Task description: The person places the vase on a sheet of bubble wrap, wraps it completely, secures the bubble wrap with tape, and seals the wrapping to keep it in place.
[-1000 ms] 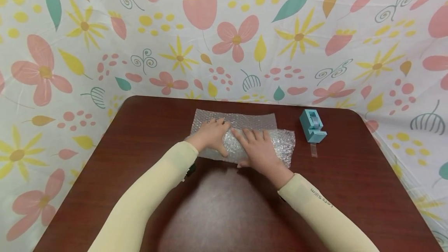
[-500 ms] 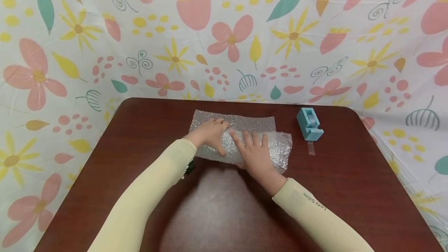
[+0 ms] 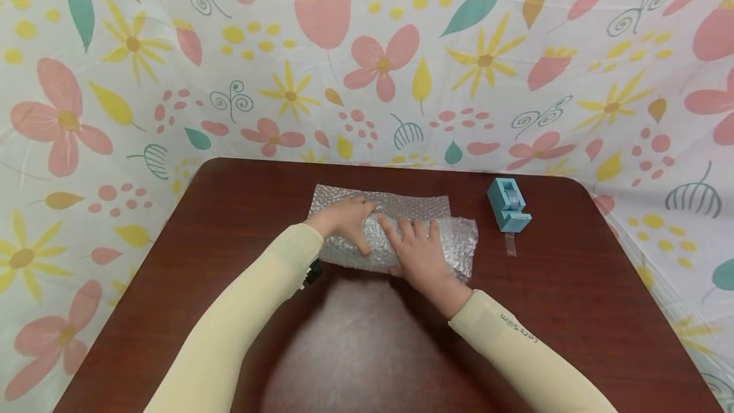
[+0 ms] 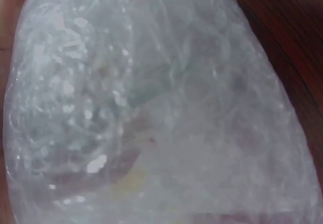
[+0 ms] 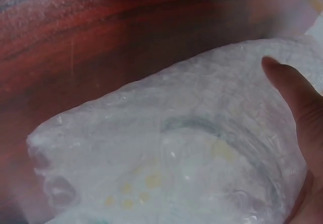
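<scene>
A bundle of clear bubble wrap (image 3: 461, 244) lies on the table, with a flat flap of it spread along the far side. My left hand (image 3: 344, 218) rests on the bundle's left part, fingers over the top and thumb toward me. On the middle and right part lies my right hand (image 3: 423, 260), its fingers spread and pressing down. The right thumb (image 5: 292, 82) lies against the wrap in the right wrist view. Blurred green, pink and yellow patches show through the wrap in the wrist views; what is inside cannot be made out.
A light blue tape dispenser (image 3: 507, 206) stands right of the bundle, a short strip of clear tape (image 3: 511, 245) hanging from its front. The dark brown table (image 3: 241, 222) ends at a flower-patterned cloth (image 3: 229, 50) behind and at the sides.
The bubble wrap has shifted very slightly toward me under both hands. My right hand has slid a little nearer and left. The view has also moved a bit.
</scene>
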{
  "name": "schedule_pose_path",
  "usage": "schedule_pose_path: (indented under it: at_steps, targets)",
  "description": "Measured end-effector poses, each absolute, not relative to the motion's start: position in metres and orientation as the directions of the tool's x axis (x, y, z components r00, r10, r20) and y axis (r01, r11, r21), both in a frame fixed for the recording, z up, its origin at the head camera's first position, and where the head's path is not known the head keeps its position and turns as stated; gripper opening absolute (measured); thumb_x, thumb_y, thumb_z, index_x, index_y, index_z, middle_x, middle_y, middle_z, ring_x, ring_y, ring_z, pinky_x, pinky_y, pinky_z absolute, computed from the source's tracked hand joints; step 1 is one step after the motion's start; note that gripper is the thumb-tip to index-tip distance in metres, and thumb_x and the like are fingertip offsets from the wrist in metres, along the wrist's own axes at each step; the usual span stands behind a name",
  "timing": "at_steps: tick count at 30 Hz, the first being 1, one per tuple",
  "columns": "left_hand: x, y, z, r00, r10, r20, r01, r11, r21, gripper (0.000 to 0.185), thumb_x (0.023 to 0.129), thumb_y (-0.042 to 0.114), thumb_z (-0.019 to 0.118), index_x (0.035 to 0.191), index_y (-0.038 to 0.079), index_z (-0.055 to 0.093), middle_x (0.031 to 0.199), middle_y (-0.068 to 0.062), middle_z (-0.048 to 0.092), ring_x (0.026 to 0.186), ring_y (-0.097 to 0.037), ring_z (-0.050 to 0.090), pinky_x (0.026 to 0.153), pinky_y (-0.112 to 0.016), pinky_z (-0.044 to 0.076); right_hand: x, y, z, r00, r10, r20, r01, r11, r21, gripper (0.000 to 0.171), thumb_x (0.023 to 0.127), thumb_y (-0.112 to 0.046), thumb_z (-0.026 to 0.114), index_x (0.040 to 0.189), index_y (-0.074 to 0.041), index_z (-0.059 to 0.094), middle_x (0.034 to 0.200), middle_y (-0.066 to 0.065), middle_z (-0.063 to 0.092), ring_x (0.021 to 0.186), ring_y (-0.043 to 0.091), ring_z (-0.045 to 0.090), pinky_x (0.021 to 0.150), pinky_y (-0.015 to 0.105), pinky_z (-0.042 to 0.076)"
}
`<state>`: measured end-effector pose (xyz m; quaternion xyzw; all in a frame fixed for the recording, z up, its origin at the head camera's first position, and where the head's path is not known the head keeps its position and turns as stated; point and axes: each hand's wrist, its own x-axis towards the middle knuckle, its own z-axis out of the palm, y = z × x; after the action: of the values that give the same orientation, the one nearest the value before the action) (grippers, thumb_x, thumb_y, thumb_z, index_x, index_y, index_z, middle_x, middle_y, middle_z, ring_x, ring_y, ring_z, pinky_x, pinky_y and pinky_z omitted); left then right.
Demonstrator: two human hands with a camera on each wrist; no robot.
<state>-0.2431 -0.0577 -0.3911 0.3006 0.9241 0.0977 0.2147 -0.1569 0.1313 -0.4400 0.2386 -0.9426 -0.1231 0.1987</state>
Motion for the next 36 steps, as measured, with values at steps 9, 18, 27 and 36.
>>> schedule_pose_path:
  at_steps: [9,18,27,36]
  targets:
    - [-0.247,-0.07,-0.396,-0.713,0.599,-0.365,0.435,0.785,0.441,0.107,0.073,0.034,0.087,0.158,0.003,0.032,0.165,-0.016,0.037,0.151,-0.035,0.04,0.122,-0.052,0.038,-0.162,0.127,-0.429,-0.801,-0.536,0.268,-0.455,0.835,0.309,0.113,0.063,-0.063,0.089,0.156,-0.022,0.04,0.125,0.014,0.064,0.11,0.038,0.064,0.1,0.06,0.048]
    - [-0.25,-0.072,-0.394,-0.667,0.625,-0.404,0.396,0.758,0.518,0.109,0.073,0.032,0.085,0.158,-0.005,0.028,0.163,-0.021,0.037,0.15,-0.036,0.041,0.124,-0.048,0.036,-0.166,0.129,-0.428,-0.782,-0.578,0.233,-0.496,0.803,0.33,0.113,0.062,-0.066,0.088,0.153,-0.016,0.043,0.127,0.014,0.066,0.109,0.035,0.066,0.096,0.054,0.051]
    - [-0.252,-0.07,-0.393,-0.631,0.606,-0.485,0.383,0.786,0.485,0.108,0.076,0.041,0.08,0.16,-0.002,0.026,0.167,-0.019,0.033,0.153,-0.035,0.037,0.125,-0.047,0.034,-0.166,0.13,-0.43,-0.788,-0.583,0.197,-0.521,0.803,0.29,0.112,0.062,-0.069,0.087,0.151,-0.016,0.045,0.126,0.015,0.068,0.109,0.035,0.067,0.096,0.048,0.054]
    - [-0.254,-0.072,-0.395,-0.63,0.586,-0.509,0.342,0.798,0.496,0.11,0.076,0.045,0.078,0.161,0.0,0.025,0.169,-0.016,0.028,0.158,-0.033,0.028,0.128,-0.045,0.028,-0.17,0.127,-0.422,-0.808,-0.577,0.122,-0.547,0.811,0.209,0.111,0.061,-0.066,0.089,0.15,-0.017,0.044,0.12,0.017,0.069,0.106,0.04,0.067,0.094,0.051,0.054]
